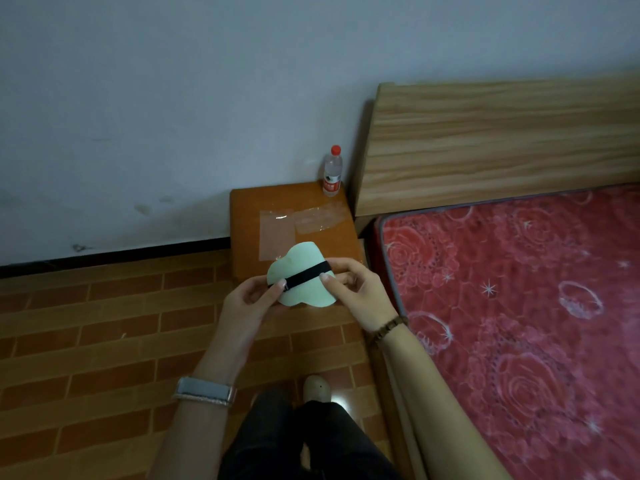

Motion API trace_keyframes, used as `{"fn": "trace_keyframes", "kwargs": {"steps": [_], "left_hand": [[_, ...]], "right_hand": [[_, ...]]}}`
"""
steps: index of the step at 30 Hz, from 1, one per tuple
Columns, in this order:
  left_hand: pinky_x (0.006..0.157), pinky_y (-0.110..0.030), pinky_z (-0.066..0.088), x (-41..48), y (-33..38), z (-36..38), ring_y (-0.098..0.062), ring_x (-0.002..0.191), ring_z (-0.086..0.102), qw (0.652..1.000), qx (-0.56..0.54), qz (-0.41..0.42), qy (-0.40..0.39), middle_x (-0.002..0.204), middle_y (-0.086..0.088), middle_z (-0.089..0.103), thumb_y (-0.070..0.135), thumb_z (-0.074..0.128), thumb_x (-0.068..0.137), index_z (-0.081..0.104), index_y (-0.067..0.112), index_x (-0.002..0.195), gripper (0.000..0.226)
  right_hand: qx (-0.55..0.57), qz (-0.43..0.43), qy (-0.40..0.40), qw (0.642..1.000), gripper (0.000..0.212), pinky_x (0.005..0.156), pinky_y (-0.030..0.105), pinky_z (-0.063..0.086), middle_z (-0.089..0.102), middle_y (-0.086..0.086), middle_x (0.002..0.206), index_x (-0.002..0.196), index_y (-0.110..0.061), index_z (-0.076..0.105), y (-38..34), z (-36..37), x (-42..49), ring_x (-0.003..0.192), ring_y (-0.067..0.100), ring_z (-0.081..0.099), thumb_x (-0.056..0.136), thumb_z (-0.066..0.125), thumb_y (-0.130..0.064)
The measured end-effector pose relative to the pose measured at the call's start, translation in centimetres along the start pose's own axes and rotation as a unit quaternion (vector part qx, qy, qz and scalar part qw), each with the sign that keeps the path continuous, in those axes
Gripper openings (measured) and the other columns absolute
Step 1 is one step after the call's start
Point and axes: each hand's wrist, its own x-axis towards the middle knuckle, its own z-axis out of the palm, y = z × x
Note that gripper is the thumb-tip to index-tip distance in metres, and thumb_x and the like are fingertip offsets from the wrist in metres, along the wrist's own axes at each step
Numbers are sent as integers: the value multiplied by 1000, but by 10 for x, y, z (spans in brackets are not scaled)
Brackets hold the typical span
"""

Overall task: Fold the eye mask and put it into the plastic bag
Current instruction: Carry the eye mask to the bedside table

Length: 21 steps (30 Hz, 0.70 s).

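Writing: the only label I see is the red one on the bottle [332, 170]; its print is too small for me to read.
Watch [204, 391]: one, grey band, on my left wrist, no text legible.
Left hand [254, 297]: raised over the near edge of the stand, palm turned inward, fingers curled, thumb on top pinching the left end of the mask where the strap meets it.
Mask [300, 276]: one, pale green, held in the air between both hands, just above the stand's near edge; it looks doubled over into a lobed shape, tilted, upper end toward the wall.
Strap [304, 274]: one, black, stretched across the mask's face from thumb to thumb.
Bags [277, 233]: I count two clear plastic pieces lying flat on the stand, side by side, beyond the mask and apart from it.
Stand [249, 216]: one, orange-brown wood, against the wall, between the brick-pattern floor and the bed.
Right hand [355, 287]: palm facing left, thumb pressed on the strap's right end, fingers behind the mask, gripping it.
Bracelet [386, 329]: one, brown beads, on my right wrist.
Bed [519, 271]: one, wood headboard, red rose-pattern mattress.
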Motion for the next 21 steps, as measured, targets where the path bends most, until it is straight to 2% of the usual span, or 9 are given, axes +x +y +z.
{"fn": "trace_keyframes", "kwargs": {"steps": [5,9,13,17,19,21], "left_hand": [[74,-24,59,50,21,-5,-16,92,75,1000,-16,-8,-24,101,-1,76,43,77,64,68,18,106,50],[75,-21,60,93,39,-22,-17,96,74,998,-21,-22,-57,104,-3,76,38,75,70,67,14,111,49],[77,-22,60,138,54,-49,-15,98,73,995,-6,-41,-85,103,3,77,38,75,71,68,17,111,46],[80,-25,60,180,63,-75,-15,101,72,993,17,-62,-100,109,0,75,38,75,73,67,21,113,45],[80,-26,60,199,65,-83,-16,102,72,992,20,-70,-103,110,-2,75,38,76,73,67,20,115,47],[76,-24,60,215,65,-87,-16,101,73,991,19,-80,-102,106,1,76,38,77,71,68,22,111,44]], "right_hand": [[-4,13,4,1000,33,71,26,59,73,5,88,122,-14,61,-8,6,50,85,15,71,90,64,-20],[-16,22,17,999,34,67,20,56,71,-1,79,123,-13,61,-14,22,92,83,13,69,90,64,-20],[-26,30,20,999,35,66,18,52,66,-7,73,124,-12,61,-17,46,134,76,9,65,90,65,-19],[-30,32,12,999,34,73,28,55,62,-4,78,123,-15,62,-15,69,174,86,24,65,90,64,-20],[-26,37,7,999,32,72,26,54,62,-4,81,122,-15,63,-11,78,192,89,25,65,90,64,-19],[-24,44,-1,999,28,69,20,53,62,-8,81,118,-19,63,-6,85,207,87,18,65,90,64,-18]]}}
